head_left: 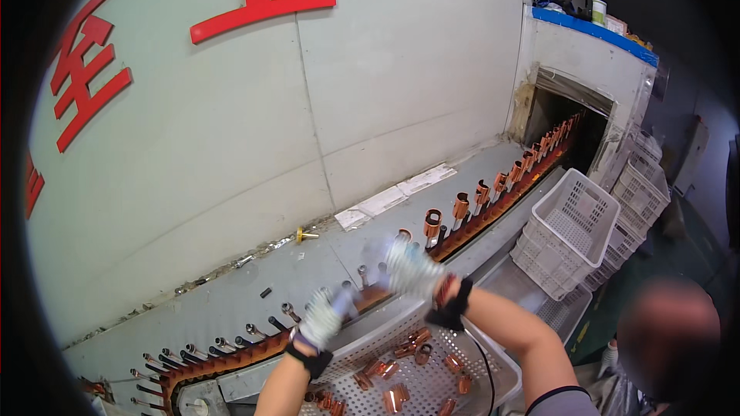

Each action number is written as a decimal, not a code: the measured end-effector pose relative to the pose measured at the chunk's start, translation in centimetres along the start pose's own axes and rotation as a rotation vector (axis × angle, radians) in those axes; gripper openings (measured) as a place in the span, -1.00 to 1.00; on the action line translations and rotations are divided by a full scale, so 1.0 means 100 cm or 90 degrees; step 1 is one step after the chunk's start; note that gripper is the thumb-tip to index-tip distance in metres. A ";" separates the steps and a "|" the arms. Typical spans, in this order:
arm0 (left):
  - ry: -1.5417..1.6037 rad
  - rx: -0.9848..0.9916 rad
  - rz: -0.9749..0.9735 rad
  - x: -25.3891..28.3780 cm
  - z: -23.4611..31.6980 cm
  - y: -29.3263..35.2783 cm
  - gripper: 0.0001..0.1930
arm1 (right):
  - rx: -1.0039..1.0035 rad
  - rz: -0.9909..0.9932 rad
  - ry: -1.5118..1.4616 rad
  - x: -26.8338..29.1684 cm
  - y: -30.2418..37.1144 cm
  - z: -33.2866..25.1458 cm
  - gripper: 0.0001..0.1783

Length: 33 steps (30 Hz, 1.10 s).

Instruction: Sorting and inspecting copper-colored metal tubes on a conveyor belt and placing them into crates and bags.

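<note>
The left hand and right hand were too blurry to tell if their fingers were open or closed, and the copper piece stood on its peg near the right hand, where a quick bump might have knocked it off.

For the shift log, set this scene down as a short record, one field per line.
Left hand: gloved, beside the track; blurred, grip unclear
Right hand: gloved, at the track, further right; blurred, grip unclear
Track: rust-coloured, lined with upright pegs
Mounted copper parts: on pegs right of the hands
Loose copper parts: inside perforated crate, below the hands
Stacked crates: white, at right
</note>
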<state>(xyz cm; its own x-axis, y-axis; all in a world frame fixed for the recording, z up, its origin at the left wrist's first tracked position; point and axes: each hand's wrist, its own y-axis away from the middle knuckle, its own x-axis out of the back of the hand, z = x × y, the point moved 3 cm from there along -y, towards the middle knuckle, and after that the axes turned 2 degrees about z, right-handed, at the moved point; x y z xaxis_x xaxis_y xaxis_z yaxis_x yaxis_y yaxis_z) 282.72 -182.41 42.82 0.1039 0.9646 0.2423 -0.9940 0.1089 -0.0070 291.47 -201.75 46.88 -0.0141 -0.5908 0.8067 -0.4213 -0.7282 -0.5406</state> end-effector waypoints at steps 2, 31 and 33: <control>-0.072 -0.170 -0.188 -0.033 0.012 0.057 -0.61 | -0.149 0.124 0.085 0.023 -0.041 0.026 -0.63; -0.392 0.279 -0.173 0.055 -0.137 0.134 -0.17 | 0.006 0.044 0.145 -0.025 -0.062 -0.044 -0.68; -0.430 0.253 -0.183 0.051 -0.149 0.124 -0.19 | -0.126 0.051 0.017 -0.062 -0.036 0.008 -0.72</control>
<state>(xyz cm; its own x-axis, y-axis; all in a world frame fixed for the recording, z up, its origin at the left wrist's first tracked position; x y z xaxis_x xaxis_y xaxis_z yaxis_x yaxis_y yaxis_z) 271.46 -172.58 29.54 0.4389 0.5466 0.7131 -0.8827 0.1139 0.4560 293.86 -195.71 43.63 -0.0780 -0.6327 0.7705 -0.5882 -0.5947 -0.5480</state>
